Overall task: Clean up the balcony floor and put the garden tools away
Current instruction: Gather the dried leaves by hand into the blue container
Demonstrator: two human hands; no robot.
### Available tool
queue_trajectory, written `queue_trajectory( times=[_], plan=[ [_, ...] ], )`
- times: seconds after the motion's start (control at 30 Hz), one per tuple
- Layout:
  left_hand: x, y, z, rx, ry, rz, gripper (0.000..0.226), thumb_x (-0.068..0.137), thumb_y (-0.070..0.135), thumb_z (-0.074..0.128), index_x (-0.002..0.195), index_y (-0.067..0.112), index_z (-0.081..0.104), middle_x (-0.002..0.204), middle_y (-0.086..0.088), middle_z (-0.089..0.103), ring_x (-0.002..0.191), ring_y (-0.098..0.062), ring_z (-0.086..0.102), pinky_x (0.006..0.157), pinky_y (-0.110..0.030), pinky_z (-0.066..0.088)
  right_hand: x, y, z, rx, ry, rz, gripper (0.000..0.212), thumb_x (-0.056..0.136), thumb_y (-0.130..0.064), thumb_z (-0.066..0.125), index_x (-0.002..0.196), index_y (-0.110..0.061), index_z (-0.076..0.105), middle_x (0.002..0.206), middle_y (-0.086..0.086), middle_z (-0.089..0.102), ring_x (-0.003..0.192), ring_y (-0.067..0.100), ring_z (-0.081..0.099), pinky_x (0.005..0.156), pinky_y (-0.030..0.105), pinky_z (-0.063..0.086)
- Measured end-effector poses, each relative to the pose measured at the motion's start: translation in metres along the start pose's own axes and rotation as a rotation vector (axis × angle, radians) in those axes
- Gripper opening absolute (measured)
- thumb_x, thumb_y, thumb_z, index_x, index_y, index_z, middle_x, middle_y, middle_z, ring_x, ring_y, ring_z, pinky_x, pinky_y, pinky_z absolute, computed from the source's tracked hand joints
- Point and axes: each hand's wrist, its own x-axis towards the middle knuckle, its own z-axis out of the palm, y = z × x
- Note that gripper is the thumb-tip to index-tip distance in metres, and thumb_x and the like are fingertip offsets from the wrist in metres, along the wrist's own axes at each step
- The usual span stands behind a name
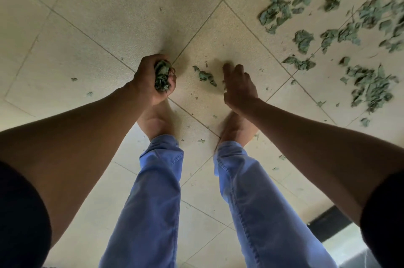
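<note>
I look straight down at a beige tiled balcony floor (122, 5). My left hand (150, 79) is shut on a bunch of dry green leaves (162, 77), held low above my left foot. My right hand (238, 87) hovers just right of a small clump of leaves (204, 75) on the floor; its fingers are apart and it holds nothing. A wide scatter of dry green leaves (341, 29) covers the tiles at the upper right. No garden tools are in view.
My bare feet (156, 122) and blue trouser legs (153, 202) fill the lower middle. Small leaf crumbs (74, 79) dot the tiles on the left and around my feet. A dark threshold strip (328, 219) runs along the lower right corner.
</note>
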Motion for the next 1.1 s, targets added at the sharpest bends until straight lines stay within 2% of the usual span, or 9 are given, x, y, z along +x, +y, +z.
queue_trajectory(
  times=[0.1,0.23,0.37,0.47,0.63,0.83,0.93,1.0,1.1],
  plan=[
    [-0.003,0.003,-0.006,0.01,0.001,-0.015,0.029,0.092,0.028,0.061,0.066,0.02,0.052,0.07,0.002,0.053,0.054,-0.009,0.053,0.048,-0.014,0.042,0.009,-0.01,0.005,0.123,0.034,-0.051,0.06,0.088,0.009,0.055,0.141,-0.013,0.036,0.117,0.017,0.047,0.085,0.025,0.047,0.07,0.037,0.049],
    [-0.004,0.004,-0.015,0.02,-0.002,-0.039,0.029,0.092,0.029,0.061,0.067,0.019,0.051,0.071,0.001,0.052,0.053,-0.009,0.054,0.046,-0.015,0.043,0.025,-0.033,0.001,0.252,0.083,-0.127,0.055,0.081,0.008,0.058,0.131,-0.011,0.043,0.114,0.016,0.051,0.089,0.027,0.057,0.068,0.032,0.052],
    [-0.004,0.007,-0.018,0.024,-0.001,-0.04,0.03,0.093,0.029,0.061,0.067,0.018,0.052,0.07,0.001,0.052,0.054,-0.009,0.053,0.046,-0.015,0.044,0.031,-0.057,-0.001,0.079,0.087,-0.118,0.071,0.077,-0.022,0.075,0.138,-0.02,0.039,0.123,0.011,0.045,0.1,0.024,0.051,0.062,0.033,0.042],
    [-0.005,0.009,-0.017,0.037,0.009,-0.033,0.03,0.093,0.029,0.061,0.066,0.018,0.052,0.069,0.001,0.052,0.054,-0.009,0.052,0.046,-0.015,0.044,0.031,-0.066,0.007,-0.03,0.133,-0.148,0.073,0.084,-0.03,0.078,0.143,-0.027,0.033,0.134,0.014,0.038,0.108,0.027,0.05,0.062,0.031,0.044],
    [-0.005,0.01,-0.016,0.048,0.017,-0.021,0.032,0.093,0.027,0.06,0.064,0.016,0.055,0.068,0.0,0.054,0.054,-0.009,0.053,0.047,-0.015,0.043,0.037,-0.085,0.014,-0.063,0.161,-0.257,0.067,0.09,-0.007,0.067,0.145,-0.031,0.036,0.134,0.016,0.036,0.109,0.029,0.048,0.059,0.029,0.049],
    [-0.007,0.01,-0.02,0.06,0.029,-0.015,0.034,0.094,0.028,0.061,0.062,0.016,0.056,0.068,0.0,0.054,0.055,-0.01,0.052,0.046,-0.016,0.044,0.037,-0.082,0.016,-0.039,0.151,-0.362,0.056,0.085,0.015,0.053,0.133,-0.013,0.052,0.134,0.017,0.046,0.108,0.032,0.051,0.071,0.039,0.059],
    [-0.01,0.004,-0.02,0.066,0.014,-0.025,0.039,0.094,0.029,0.059,0.058,0.015,0.058,0.069,0.0,0.054,0.056,-0.01,0.052,0.046,-0.016,0.044,0.038,-0.071,0.017,0.097,0.169,-0.265,0.052,0.081,0.018,0.053,0.126,-0.008,0.059,0.122,0.017,0.058,0.103,0.03,0.059,0.076,0.034,0.056],
    [-0.012,0.0,-0.017,0.062,0.01,-0.033,0.036,0.094,0.029,0.059,0.061,0.015,0.057,0.07,-0.001,0.054,0.055,-0.01,0.053,0.046,-0.017,0.045,0.037,-0.062,0.015,0.312,0.137,-0.076,0.042,0.079,0.016,0.054,0.106,-0.015,0.065,0.104,0.006,0.064,0.094,0.023,0.062,0.069,0.028,0.052],
    [-0.018,-0.009,-0.008,0.069,0.011,-0.039,0.03,0.094,0.028,0.059,0.067,0.017,0.054,0.069,-0.001,0.053,0.054,-0.011,0.053,0.045,-0.018,0.045,0.029,-0.05,-0.002,0.725,0.051,0.204,0.032,0.078,0.011,0.07,0.083,-0.021,0.067,0.091,-0.003,0.069,0.086,0.015,0.07,0.07,0.033,0.063]
  ],
)
